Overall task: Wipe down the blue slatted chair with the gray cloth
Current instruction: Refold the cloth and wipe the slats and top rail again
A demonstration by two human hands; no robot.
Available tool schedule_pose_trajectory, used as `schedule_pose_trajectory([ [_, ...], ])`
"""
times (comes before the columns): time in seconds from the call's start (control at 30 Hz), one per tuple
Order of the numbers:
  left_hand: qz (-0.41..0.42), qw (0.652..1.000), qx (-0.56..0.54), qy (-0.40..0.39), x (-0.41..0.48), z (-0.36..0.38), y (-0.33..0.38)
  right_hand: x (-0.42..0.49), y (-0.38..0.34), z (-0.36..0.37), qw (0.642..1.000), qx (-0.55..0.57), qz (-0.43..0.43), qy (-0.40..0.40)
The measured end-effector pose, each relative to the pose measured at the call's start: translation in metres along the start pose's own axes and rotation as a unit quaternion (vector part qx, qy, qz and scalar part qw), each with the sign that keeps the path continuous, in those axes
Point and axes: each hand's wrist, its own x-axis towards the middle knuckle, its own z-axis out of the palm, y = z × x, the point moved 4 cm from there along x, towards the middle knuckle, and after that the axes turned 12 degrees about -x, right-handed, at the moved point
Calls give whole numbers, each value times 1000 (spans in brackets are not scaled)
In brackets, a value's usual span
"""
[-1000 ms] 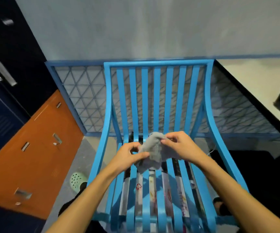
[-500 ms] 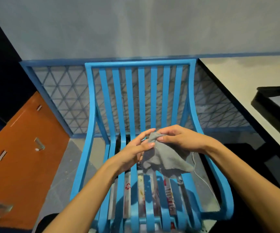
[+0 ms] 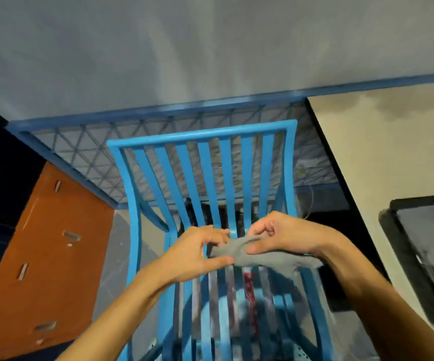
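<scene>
Reached in from the lower edge with both bare forearms, meeting above the seat of the blue slatted chair (image 3: 225, 178). Held the left hand (image 3: 197, 252) with knuckles up and fingers curled, thumb pressed along the near left end of the gray cloth (image 3: 268, 257), pinching it there. Kept the right hand (image 3: 286, 235) a little higher, wrist bent, thumb underneath and curled fingers on top, nipping a twisted fold of the same cloth. Drew the cloth out between the two grips, in the air just over the seat slats, with the loose remainder draped below the right wrist toward the chair's right side rail. Could not tell whether that hanging part touched the slats. Faced the chair's upright back, set before a blue-framed mesh panel (image 3: 80, 152) and a gray wall. Glimpsed red print (image 3: 248, 285) on something beneath the seat slats, too blurred to read. Flanked on the left by an orange cabinet (image 3: 41, 256) with small metal handles, and on the right by a pale tabletop (image 3: 393, 152) carrying a black tray (image 3: 424, 256).
</scene>
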Motion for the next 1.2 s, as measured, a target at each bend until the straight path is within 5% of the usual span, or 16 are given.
schedule_pose_trajectory([
  [0.13,-68,996,47,41,0,14,68,-51,-54,-45,998,-50,-22,19],
  [0.37,-109,931,-95,334,-15,0,153,-115,-103,-42,935,-258,-87,226],
  [0.53,-94,898,-204,380,-30,-15,172,-132,-102,-6,933,-306,-98,159],
  [0.67,-83,903,-246,342,-33,-25,185,-125,-101,-48,959,-48,-35,277],
  [0.77,-68,906,-296,294,-28,-30,198,-113,-103,-60,971,152,-16,186],
  [0.9,-101,901,-322,272,-14,-25,200,-120,-97,-50,942,319,-36,100],
  [1.1,-184,824,-516,147,23,41,185,-163,-42,-73,868,366,19,334],
  [1.2,-210,838,-494,99,56,92,186,-208,-4,-94,865,269,75,417],
])
